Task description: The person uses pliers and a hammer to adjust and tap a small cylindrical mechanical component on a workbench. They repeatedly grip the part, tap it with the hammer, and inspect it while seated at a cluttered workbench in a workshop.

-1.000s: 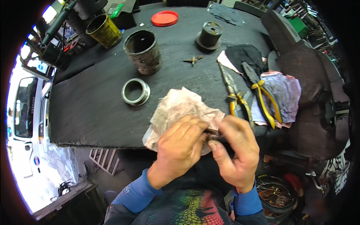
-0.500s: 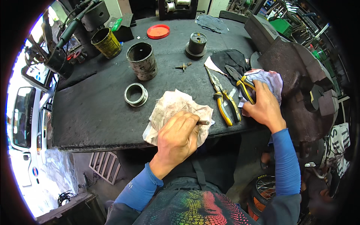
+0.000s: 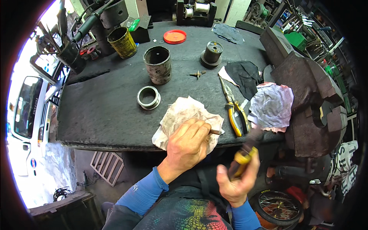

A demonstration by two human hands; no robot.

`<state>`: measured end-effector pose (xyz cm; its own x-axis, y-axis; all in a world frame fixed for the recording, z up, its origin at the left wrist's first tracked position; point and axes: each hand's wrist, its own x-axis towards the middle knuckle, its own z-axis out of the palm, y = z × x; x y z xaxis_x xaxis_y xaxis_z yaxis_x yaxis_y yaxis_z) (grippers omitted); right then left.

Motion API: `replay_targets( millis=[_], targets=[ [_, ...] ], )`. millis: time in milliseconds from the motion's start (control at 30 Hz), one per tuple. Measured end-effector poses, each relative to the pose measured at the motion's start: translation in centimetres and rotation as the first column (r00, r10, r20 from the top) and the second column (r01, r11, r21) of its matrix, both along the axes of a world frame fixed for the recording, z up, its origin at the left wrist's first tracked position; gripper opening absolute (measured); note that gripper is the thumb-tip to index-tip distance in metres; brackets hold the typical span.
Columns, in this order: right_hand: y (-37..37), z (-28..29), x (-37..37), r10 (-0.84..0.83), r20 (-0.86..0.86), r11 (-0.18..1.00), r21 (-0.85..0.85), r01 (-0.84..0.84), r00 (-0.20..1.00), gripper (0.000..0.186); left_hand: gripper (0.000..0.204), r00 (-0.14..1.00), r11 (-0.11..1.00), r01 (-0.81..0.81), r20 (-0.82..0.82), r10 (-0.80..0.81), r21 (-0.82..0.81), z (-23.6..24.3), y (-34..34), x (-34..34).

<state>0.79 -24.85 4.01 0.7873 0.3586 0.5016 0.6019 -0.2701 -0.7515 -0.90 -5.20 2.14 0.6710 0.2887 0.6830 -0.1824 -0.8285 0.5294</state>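
Observation:
Closed around a short metal rod [image 3: 215, 132], my left hand [image 3: 188, 142] rests on a stained whitish rag [image 3: 180, 111] at the bench's front edge. Only the rod's right end shows past my fingers. In front of my body, off the bench, my right hand [image 3: 241, 184] grips combination pliers [image 3: 242, 160] with yellow and black handles. They are blurred by motion, jaws pointing up and away. Long-nose pliers [image 3: 233, 109], also yellow and black, lie on the bench right of the whitish rag. Beside them is a greyish-purple cloth [image 3: 271, 105].
A metal ring [image 3: 148, 98], a rusty cylinder [image 3: 158, 65], a small brass-coloured fitting [image 3: 197, 74] and a dark flanged part [image 3: 211, 54] stand or lie across the dark bench [image 3: 99, 119]. A yellow can [image 3: 122, 43] stands far left. A large vise [image 3: 306, 84] bounds the right side.
My right hand has lifted the combination pliers off the greyish-purple cloth and brought them left and toward my body. My left hand still holds the rod on the rag. The view has shifted slightly.

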Motion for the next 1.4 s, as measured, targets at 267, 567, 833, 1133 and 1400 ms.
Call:
replay_targets(
  millis=[267,567,833,1133,1400],
  targets=[
    [0.4,1.8,0.6,0.041,-0.061,0.983,-0.179,-0.051,0.997,0.094,0.026,1.000,1.000,-0.024,-0.010,0.024,-0.005,-0.2,0.3,-0.3],
    [0.3,0.2,-0.3,0.041,-0.108,0.952,-0.297,-0.071,0.993,0.094,0.032,0.998,1.000,-0.016,-0.057,0.017,0.018,-0.8,0.2,-0.4],
    [0.1,-1.9,-2.3,0.008,-0.201,0.974,0.221,0.038,0.980,0.112,0.029,1.000,1.000,0.012,-0.011,-0.012,-0.001,-0.8,0.3,-0.2],
    [-0.5,0.7,-2.9,-0.036,-0.153,0.906,0.412,0.097,0.988,0.084,0.034,0.999,1.000,-0.009,-0.031,0.010,0.029,-1.0,0.5,-0.6],
    [-0.6,-2.3,-3.3,-0.011,-0.095,0.990,-0.138,-0.002,0.995,0.095,0.036,0.998,0.998,-0.022,-0.051,0.025,0.064,-1.1,0.3,-1.0]
  ],
)
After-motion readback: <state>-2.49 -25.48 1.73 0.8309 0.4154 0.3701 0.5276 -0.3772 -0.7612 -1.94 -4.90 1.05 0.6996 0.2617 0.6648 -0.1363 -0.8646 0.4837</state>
